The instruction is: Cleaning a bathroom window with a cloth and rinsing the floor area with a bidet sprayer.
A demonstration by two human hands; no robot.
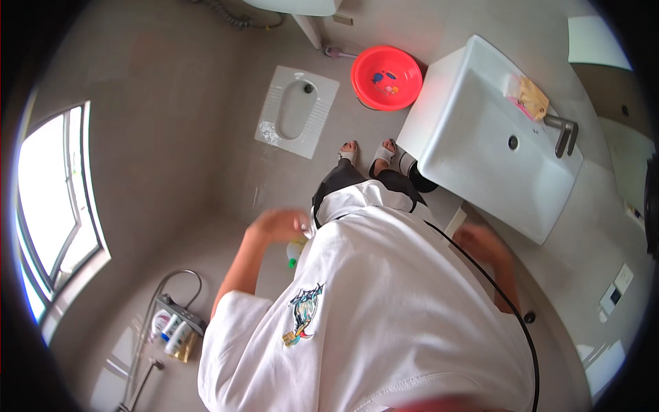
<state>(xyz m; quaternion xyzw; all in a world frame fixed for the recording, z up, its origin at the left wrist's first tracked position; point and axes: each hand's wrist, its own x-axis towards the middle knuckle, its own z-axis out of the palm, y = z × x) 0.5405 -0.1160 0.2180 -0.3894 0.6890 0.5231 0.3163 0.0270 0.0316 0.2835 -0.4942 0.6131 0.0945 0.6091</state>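
Note:
My left hand (280, 225) hangs at my left side, close to the hem of my white shirt (391, 288). Motion smears its fingers, and I see nothing held in it. Just below that hand, a bottle with a green cap (294, 262) shows partly behind the shirt. On the other side, my right hand (478, 242) is bent near my waist, below the white sink (456, 147). It is blurred too, so its grip does not show. A black cable (513, 302) runs down past the right forearm.
Ahead on the floor are a squat toilet (319, 130) and a red basin (410, 63). A grey faucet (564, 134) and a yellowish packet (528, 99) sit at the sink. By my feet stands a black bucket-like container (420, 180). Several bottles fill a shower shelf (194, 321), near a window (51, 199).

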